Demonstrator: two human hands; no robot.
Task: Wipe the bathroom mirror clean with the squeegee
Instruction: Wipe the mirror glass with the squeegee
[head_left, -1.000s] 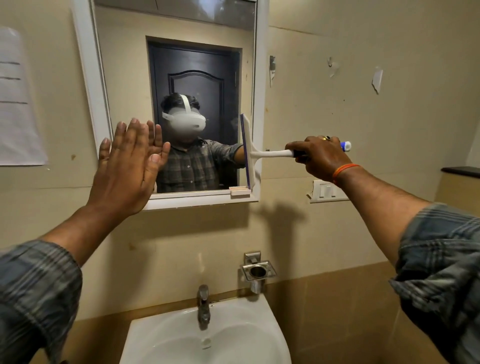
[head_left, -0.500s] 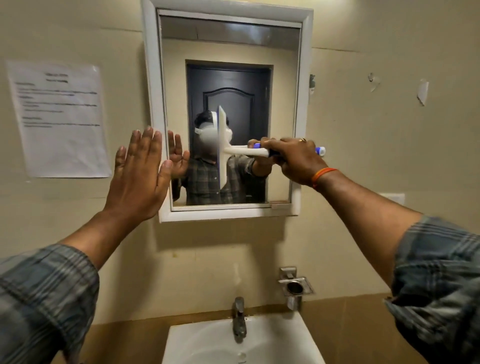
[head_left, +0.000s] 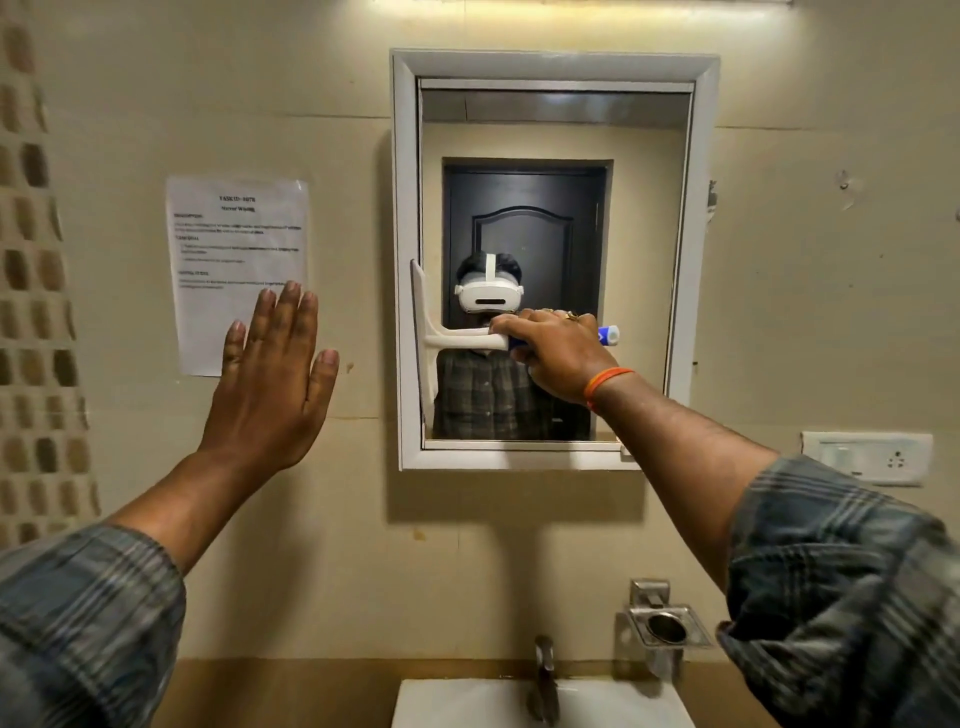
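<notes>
A white-framed mirror (head_left: 644, 249) hangs on the beige wall ahead. My right hand (head_left: 558, 356) grips the white handle of the squeegee (head_left: 452, 340), whose blue end pokes out past my knuckles. The squeegee's blade stands upright against the glass at the mirror's left edge, in its lower half. My left hand (head_left: 270, 384) is raised flat with straight fingers, left of the mirror frame, in front of the wall and the lower corner of a paper notice; whether it touches the wall I cannot tell.
A printed notice (head_left: 236, 244) is taped to the wall left of the mirror. Below are a white sink (head_left: 457, 706), a tap (head_left: 544, 680) and a steel soap holder (head_left: 667, 626). A switch plate (head_left: 867, 457) sits at the right. Mosaic tiles (head_left: 36, 312) line the far left.
The squeegee has swept leftward across the glass from the right edge to the left edge. My left hand has come off the mirror's left frame and now lies further left.
</notes>
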